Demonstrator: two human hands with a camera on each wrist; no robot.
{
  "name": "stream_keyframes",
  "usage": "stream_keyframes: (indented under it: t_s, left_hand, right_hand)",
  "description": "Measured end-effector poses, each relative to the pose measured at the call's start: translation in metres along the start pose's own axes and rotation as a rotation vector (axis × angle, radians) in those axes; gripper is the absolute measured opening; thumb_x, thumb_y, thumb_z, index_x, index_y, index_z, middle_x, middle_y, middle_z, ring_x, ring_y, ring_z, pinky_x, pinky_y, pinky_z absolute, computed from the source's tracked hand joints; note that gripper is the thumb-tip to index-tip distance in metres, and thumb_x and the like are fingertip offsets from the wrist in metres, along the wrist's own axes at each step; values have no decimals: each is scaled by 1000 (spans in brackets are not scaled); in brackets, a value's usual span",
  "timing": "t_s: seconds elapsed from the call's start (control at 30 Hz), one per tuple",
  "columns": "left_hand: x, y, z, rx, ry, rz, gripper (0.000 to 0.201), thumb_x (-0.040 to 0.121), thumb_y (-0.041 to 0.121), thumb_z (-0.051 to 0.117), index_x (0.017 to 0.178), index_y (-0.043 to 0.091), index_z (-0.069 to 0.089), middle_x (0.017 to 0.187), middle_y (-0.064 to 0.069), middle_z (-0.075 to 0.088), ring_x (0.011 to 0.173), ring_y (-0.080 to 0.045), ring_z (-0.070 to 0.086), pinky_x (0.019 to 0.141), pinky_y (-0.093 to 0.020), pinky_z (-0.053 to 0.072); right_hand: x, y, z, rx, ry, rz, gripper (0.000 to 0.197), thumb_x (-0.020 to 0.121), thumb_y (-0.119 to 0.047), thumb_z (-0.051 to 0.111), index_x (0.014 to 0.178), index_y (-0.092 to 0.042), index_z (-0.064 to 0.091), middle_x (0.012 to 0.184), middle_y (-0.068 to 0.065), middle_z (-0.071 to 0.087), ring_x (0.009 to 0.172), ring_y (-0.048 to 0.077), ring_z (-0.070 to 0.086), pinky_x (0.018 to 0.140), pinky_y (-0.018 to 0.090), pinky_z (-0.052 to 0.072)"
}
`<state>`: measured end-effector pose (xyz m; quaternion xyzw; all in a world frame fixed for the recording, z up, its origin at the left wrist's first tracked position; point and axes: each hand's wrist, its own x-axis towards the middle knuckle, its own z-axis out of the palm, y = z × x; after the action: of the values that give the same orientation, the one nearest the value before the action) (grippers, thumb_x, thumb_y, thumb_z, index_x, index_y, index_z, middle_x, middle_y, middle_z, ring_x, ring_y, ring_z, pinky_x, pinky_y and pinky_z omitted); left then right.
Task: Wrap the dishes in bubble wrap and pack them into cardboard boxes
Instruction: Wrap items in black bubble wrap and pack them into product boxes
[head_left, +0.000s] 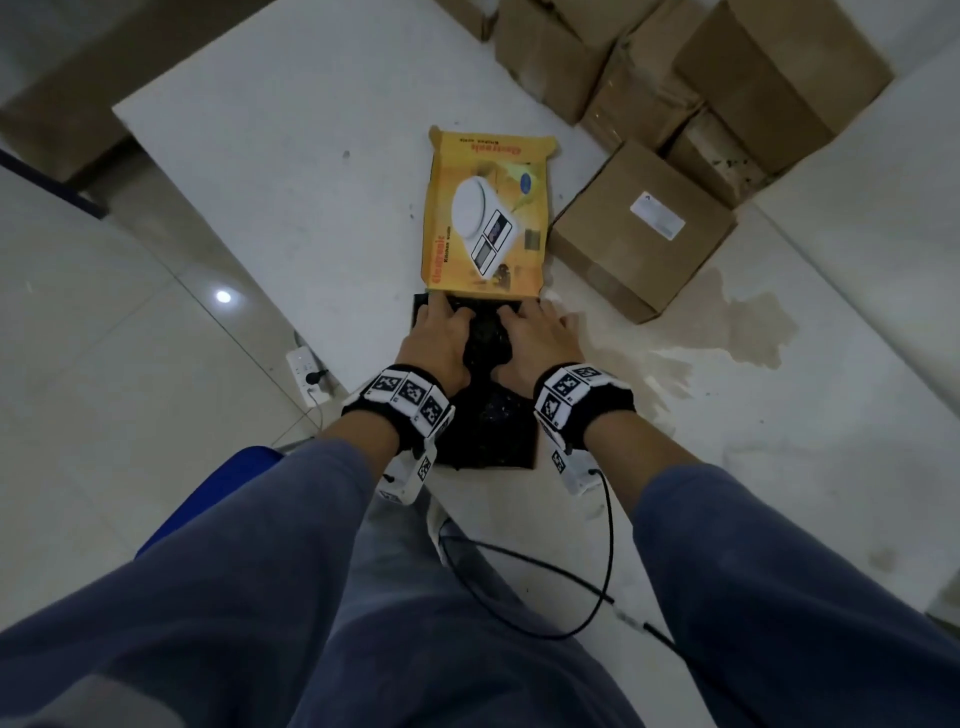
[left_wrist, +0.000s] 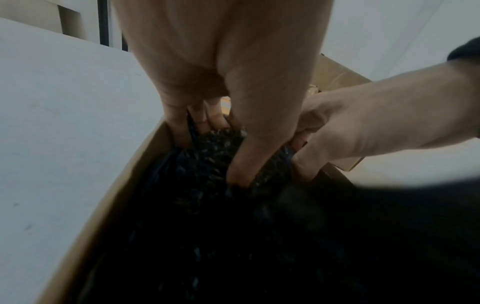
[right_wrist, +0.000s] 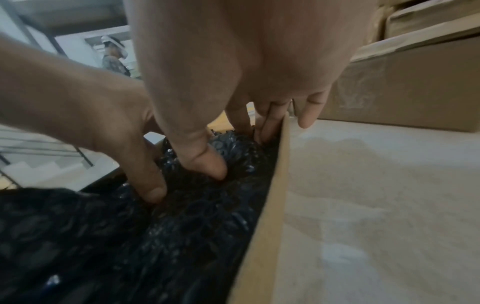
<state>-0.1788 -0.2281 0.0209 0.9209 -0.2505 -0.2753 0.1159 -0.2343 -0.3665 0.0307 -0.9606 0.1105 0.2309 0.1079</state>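
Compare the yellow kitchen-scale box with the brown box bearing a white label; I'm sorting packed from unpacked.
The yellow kitchen-scale box is open, lid flap laid back, with both hands pushing black bubble wrap into it; the brown labelled box is closed and untouched. The yellow box is brightly printed with a scale picture; the brown one is plain apart from its white label. Both are cardboard and sit on the white table.
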Motion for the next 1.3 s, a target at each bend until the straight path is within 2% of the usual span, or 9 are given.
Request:
stream_keyframes:
  t_s: [0.23,0.47,0.57,0.73,0.83,0.93,1.03,1.13,1.3]
  left_hand:
    - [0,-2,6,-36,57,-46,77,67,18,76,133,8,38,131,-10,38,119,-27,42,82,-41,50]
    - [-8,1,31,-60,207,-95,88,62,35,80,134,5,40,138,-20,32,125,-35,36,107,-41,35]
    - [-5,-5,24,-128,185,-84,84,61,29,82,131,7,43,138,-18,33,127,-34,35,104,-41,39]
    - [-4,-13,3,-304,149,-64,79,64,12,77,133,12,38,126,-11,45,117,-28,48,87,-45,51]
    - [-11,-21,-7,-408,89,-12,81,71,11,72,142,17,35,127,-12,49,117,-29,51,96,-41,48]
    - [-28,-27,-4,-443,176,-39,76,79,6,67,147,9,33,139,-14,38,125,-27,46,103,-24,35]
    - [-39,-22,3,-391,64,-67,85,81,8,64,153,5,20,157,-14,21,139,-32,31,114,-37,31]
    - [-31,-13,2,-260,-19,-125,88,80,13,62,153,7,14,153,-12,29,130,-35,33,102,-46,41]
    - [-10,-4,-13,-184,-70,-203,55,84,17,55,136,4,40,140,-16,38,126,-35,42,99,-44,45]
  right_hand:
    - [-1,-7,10,-43,63,9,82,66,-47,72,135,-13,42,131,10,38,123,30,36,93,43,34]
    - [-4,-5,6,-12,11,-2,81,73,-43,70,141,-13,38,135,10,40,127,29,36,94,41,37]
    - [-8,-7,6,15,-15,-1,80,74,-45,69,141,-14,39,134,9,40,127,28,38,92,40,40]
    - [-13,-11,9,54,-51,9,88,75,-48,72,146,-12,32,136,10,38,128,29,37,97,41,42]
    - [-19,-17,8,-44,12,7,86,74,-44,75,143,-11,35,135,11,42,126,30,40,95,42,37]
    - [-25,-24,10,-100,167,-70,90,64,-33,82,141,-11,40,135,14,43,122,33,40,92,43,36]
    - [-24,-24,18,5,124,-151,100,64,-28,83,148,-15,31,147,15,34,130,33,35,102,44,35]
    - [-18,-21,23,120,17,-124,102,68,-26,82,152,-16,25,151,14,28,136,33,29,110,41,32]
    - [-19,-23,25,149,18,-106,102,70,-26,83,152,-15,24,154,14,24,141,32,24,113,40,30]
